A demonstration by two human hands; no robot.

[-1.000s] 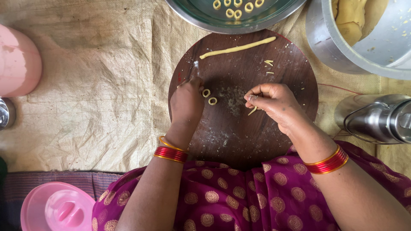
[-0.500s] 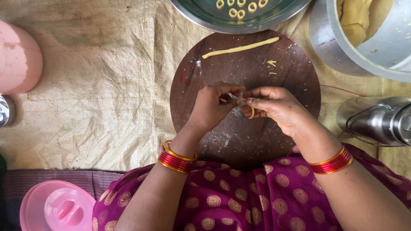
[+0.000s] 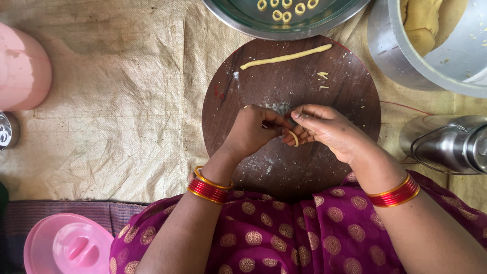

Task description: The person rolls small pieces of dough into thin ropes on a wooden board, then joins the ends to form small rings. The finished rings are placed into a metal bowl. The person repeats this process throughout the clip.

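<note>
Two hands meet over our round wooden board (image 3: 324, 157).
Left hand (image 3: 253, 132) and right hand (image 3: 324, 129) fingers clamp one thin dough strip (image 3: 294, 137); rolled dough rope (image 3: 286, 56) lies far.

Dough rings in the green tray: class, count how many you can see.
5 dough rings show in the green tray at the top edge: far left, next, lower pair and, right. Others sit partly cut off by the frame, so more may be hidden.
</note>
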